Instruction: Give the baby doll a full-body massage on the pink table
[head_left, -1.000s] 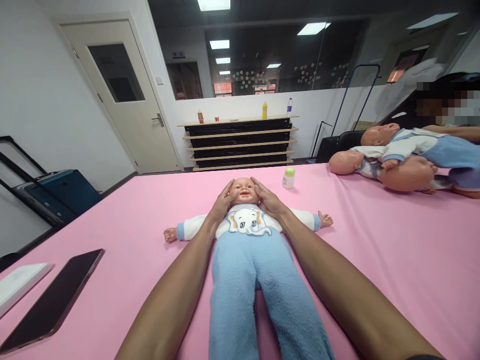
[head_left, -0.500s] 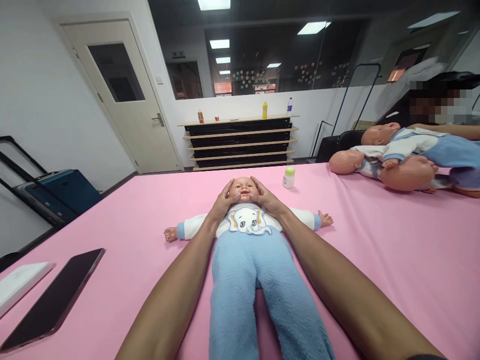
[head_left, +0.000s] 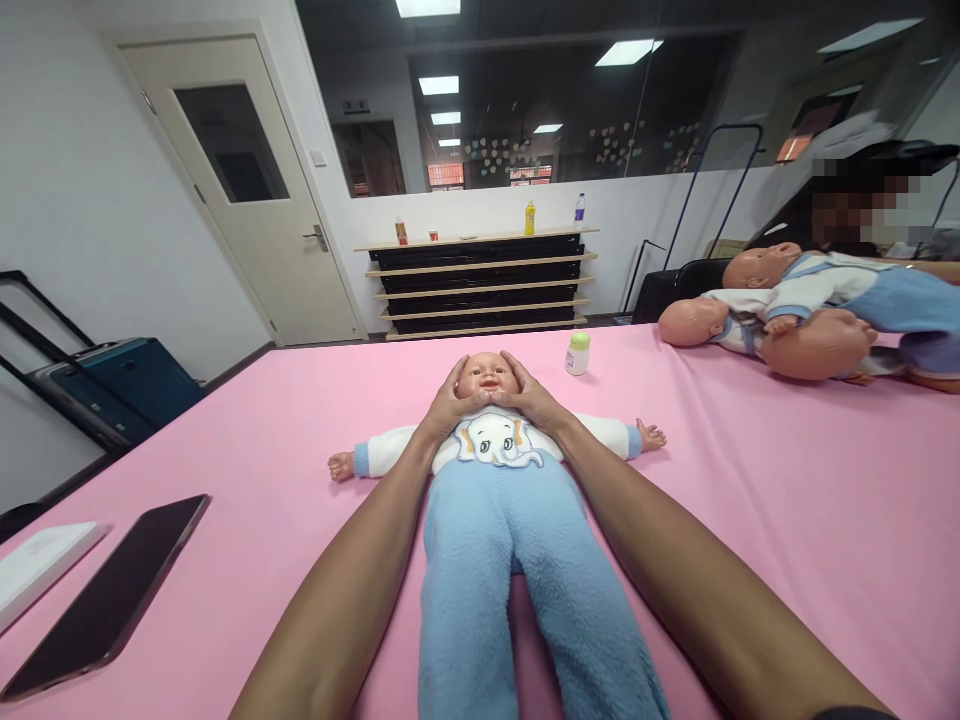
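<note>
A baby doll (head_left: 506, 500) lies face up on the pink table cover, arms stretched out sideways. It wears a white top with an elephant face and fluffy blue trousers. My left hand (head_left: 450, 402) cups the side of the doll's head on the left, fingers along the cheek and temple. My right hand (head_left: 534, 400) cups the opposite side in the same way. Both thumbs rest on the chin, just below the mouth, their tips almost meeting. A small white jar with a green lid (head_left: 577, 354) stands beyond my right hand.
A dark phone (head_left: 112, 595) and a white box (head_left: 45, 565) lie at the left on the pink cover (head_left: 255, 430). Several more dolls (head_left: 814, 340) are heaped at the far right, near a person (head_left: 802, 215). Behind the table stands a low shelf with bottles (head_left: 480, 268).
Both my thumbs have slid down from the cheeks beside the doll's mouth to its chin, coming closer together. My other fingers stay around the head, and the doll's body lies as before.
</note>
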